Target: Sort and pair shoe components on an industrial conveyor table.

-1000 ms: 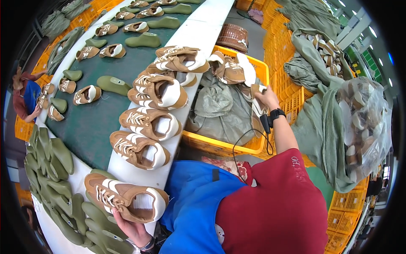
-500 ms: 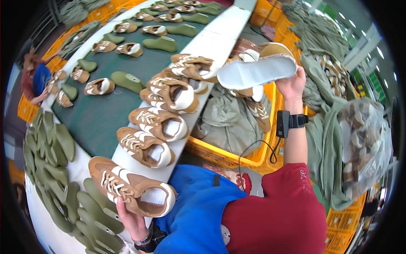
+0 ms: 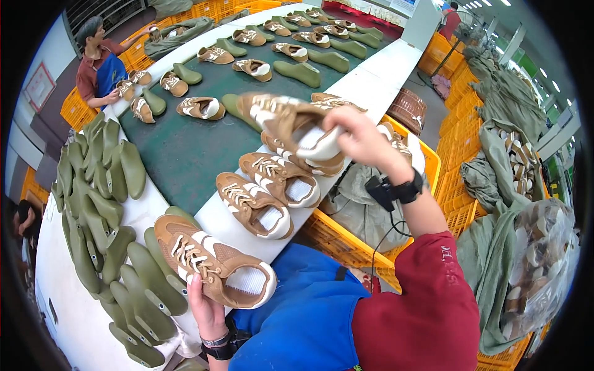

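Note:
My left hand (image 3: 206,309) is closed on the heel end of a brown sneaker (image 3: 213,263) with white laces and a white heel; a ribbed white inside shows. Held at the heel by my right hand (image 3: 360,137), a second brown sneaker (image 3: 291,123), blurred by motion, is over the far part of a row on the white table edge. Below it in that row stand more brown sneakers, among them a laced one (image 3: 278,178) and a nearer one (image 3: 253,206).
Green shoe lasts (image 3: 99,204) are heaped at the left. Pairs of sneakers and lasts stand on the green belt (image 3: 167,154). A yellow crate (image 3: 346,238) with grey cloth is at the right, by a plastic bag of shoes (image 3: 541,266). A co-worker (image 3: 99,68) handles shoes across the belt.
My right hand has brought its sneaker leftward and down from over the crate to the row, turning it from sole-side view to upright. My left hand keeps its sneaker. The view has shifted.

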Available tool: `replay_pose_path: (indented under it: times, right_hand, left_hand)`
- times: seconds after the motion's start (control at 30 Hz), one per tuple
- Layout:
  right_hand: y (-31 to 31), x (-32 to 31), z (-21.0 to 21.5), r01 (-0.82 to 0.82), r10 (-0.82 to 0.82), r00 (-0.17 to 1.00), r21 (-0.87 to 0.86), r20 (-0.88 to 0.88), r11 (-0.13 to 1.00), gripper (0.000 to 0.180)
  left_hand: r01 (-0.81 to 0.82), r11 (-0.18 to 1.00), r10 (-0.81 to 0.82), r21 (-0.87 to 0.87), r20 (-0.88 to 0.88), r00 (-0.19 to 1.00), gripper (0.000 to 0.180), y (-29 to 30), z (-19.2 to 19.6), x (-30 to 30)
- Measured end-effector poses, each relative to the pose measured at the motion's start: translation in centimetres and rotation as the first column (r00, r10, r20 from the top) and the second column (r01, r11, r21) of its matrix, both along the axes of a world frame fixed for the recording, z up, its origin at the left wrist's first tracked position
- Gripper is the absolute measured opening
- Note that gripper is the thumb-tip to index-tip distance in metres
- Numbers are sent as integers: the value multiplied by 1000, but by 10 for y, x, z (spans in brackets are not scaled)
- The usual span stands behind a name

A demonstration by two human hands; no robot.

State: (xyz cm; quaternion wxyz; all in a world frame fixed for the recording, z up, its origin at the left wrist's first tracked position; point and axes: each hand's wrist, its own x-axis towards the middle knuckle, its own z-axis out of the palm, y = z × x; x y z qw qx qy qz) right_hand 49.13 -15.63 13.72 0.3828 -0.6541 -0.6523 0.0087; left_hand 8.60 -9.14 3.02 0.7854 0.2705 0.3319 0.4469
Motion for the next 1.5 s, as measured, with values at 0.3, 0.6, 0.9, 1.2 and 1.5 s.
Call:
replay_pose_path:
  times: [0.3, 0.6, 0.9, 1.2, 1.5]
  right_hand:
    - [6, -43, -50, -183, 223, 963, -234, 155, 955, 40]
    - [-93, 64, -97, 373, -364, 808, -77, -462, 925, 13]
    - [-266, 222, -276, 869, -876, 480, -160, 47, 468, 49]
    - [-291, 238, -339, 812, -866, 371, -570, 334, 129, 76]
    - [-336, 232, -358, 772, -855, 380, -388, -353, 503, 86]
  left_hand:
    - [46, 999, -45, 17, -74, 996, 44, 17, 17, -11]
    - [79, 985, -67, 155, -80, 995, 41, 207, 100, -58]
    - [-208, 948, 283, 241, -337, 898, 33, 362, 55, -69]
    - [603, 746, -269, 283, -701, 661, 40, 178, 87, 40]
    - [779, 586, -524, 223, -629, 574, 36, 99, 90, 46]
